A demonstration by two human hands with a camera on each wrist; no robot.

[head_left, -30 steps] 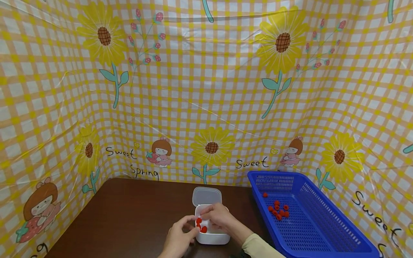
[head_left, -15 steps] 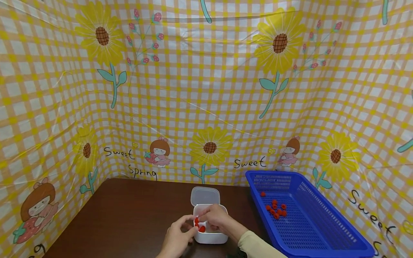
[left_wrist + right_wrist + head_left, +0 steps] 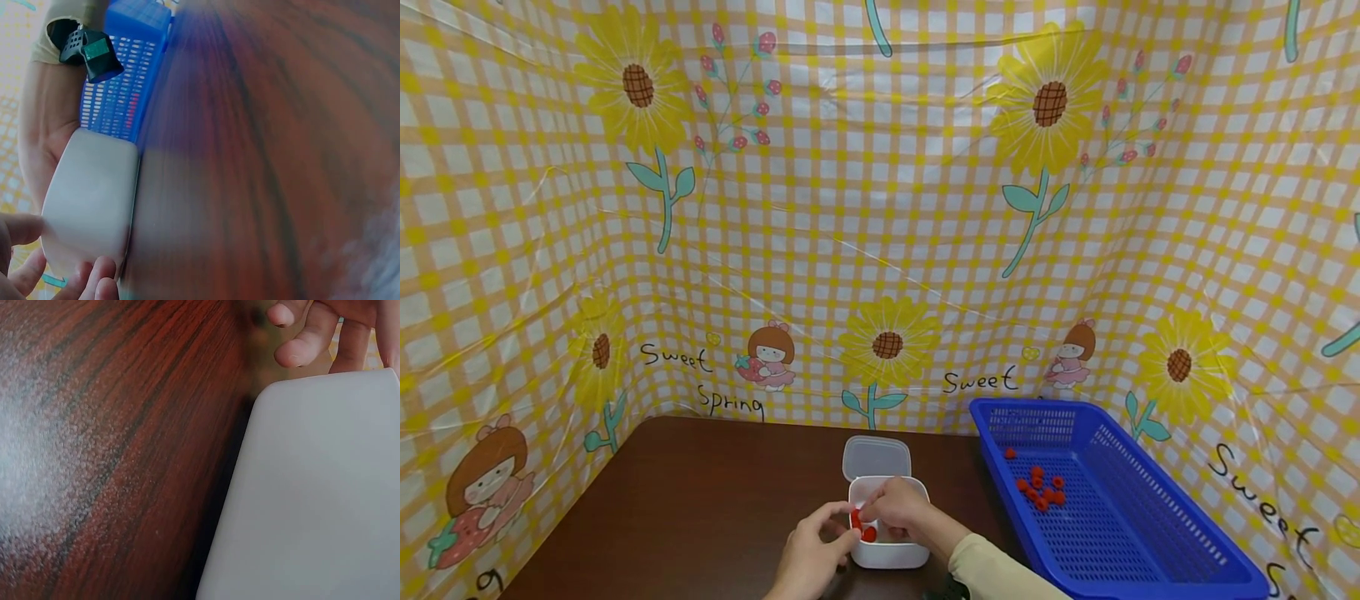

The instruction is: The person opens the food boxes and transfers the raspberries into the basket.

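A white lidded box [image 3: 891, 557] stands on the table with its translucent lid [image 3: 877, 458] hinged back. Several small red raspberries [image 3: 869, 534] lie along the left part of its inside. At the box's left wall, my left hand [image 3: 812, 550] holds the side, its thumb and index fingertips at the rim. My right hand [image 3: 902, 504] reaches into the box from the right, its index finger pointing down at the raspberries by the left wall. Whether it pinches one is hidden. In the left wrist view, left fingertips rest by the box's outer wall [image 3: 94, 194].
A blue perforated basket [image 3: 1157, 575] stands at the right with several red raspberries [image 3: 1037, 493] in its left half. The dark brown table [image 3: 715, 500] extends left of the box. A checked, flower-printed cloth [image 3: 820, 250] surrounds the table's back and sides.
My right index finger has moved slightly down and left onto the raspberries by the box's left wall. My left hand stays at the rim. The head view has shifted slightly.
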